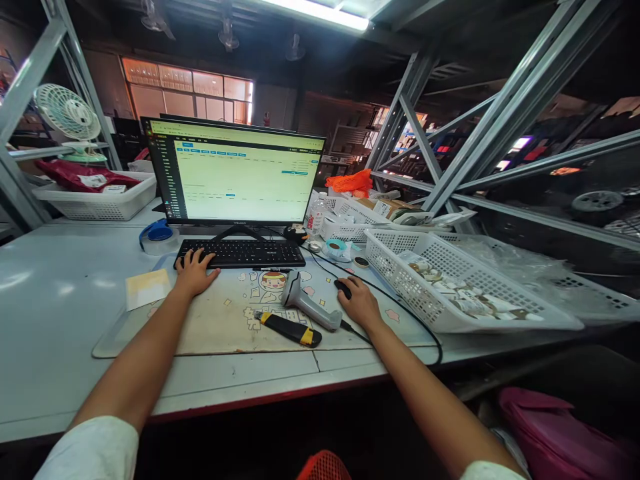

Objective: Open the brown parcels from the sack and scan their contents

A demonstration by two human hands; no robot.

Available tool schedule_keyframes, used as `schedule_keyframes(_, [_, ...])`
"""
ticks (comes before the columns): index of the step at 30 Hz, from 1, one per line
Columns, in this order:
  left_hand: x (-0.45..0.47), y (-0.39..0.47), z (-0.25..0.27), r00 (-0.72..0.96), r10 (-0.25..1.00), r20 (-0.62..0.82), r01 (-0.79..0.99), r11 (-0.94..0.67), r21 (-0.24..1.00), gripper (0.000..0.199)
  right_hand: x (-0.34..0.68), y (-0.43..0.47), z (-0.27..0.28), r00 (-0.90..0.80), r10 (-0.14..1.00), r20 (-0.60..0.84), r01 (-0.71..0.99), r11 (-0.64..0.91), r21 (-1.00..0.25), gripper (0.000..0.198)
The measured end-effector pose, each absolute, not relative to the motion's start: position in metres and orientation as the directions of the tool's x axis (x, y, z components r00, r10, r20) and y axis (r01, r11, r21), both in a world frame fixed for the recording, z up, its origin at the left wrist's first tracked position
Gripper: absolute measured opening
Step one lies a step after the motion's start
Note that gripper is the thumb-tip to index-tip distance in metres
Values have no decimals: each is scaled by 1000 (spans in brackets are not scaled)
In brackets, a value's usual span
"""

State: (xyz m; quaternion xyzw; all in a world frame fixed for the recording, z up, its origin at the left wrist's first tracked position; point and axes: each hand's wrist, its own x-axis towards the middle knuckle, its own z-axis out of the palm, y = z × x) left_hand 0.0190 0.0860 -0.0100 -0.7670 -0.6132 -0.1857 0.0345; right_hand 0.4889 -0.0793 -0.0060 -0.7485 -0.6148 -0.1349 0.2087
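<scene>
My left hand [195, 272] lies with fingers spread on the left end of a black keyboard [250, 253]. Under my right hand [360, 301] is a black computer mouse [343, 288], its front showing past the fingers. Between my hands, a grey barcode scanner [313, 308] rests on the printed desk mat [210, 333]. A black and yellow utility knife [289, 329] lies just in front of the scanner. Behind the keyboard stands a lit monitor [245, 177] showing a web page with blue buttons.
A yellow and white paper pad [147, 289] lies left of my forearm. Tape rolls [159, 239] sit by the monitor. White baskets [415, 280] with small packets line the right side. Metal frame posts rise on both sides, and a cable [420, 320] loops across the mat.
</scene>
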Motion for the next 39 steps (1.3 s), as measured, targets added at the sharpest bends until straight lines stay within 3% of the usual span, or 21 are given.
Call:
schedule_keyframes(7, [18, 90, -14, 173, 926, 336, 953, -244, 181, 63, 487, -81, -3, 187, 873, 451, 980, -134, -146, 41])
schedule_keyframes(17, [21, 80, 0, 175, 945, 278, 941, -243, 235, 63, 512, -68, -23, 12, 830, 557, 993, 58, -107, 42])
schedule_keyframes(39, [21, 81, -4, 160, 936, 313, 941, -240, 239, 60, 510, -67, -21, 16, 845, 534, 996, 32, -81, 45])
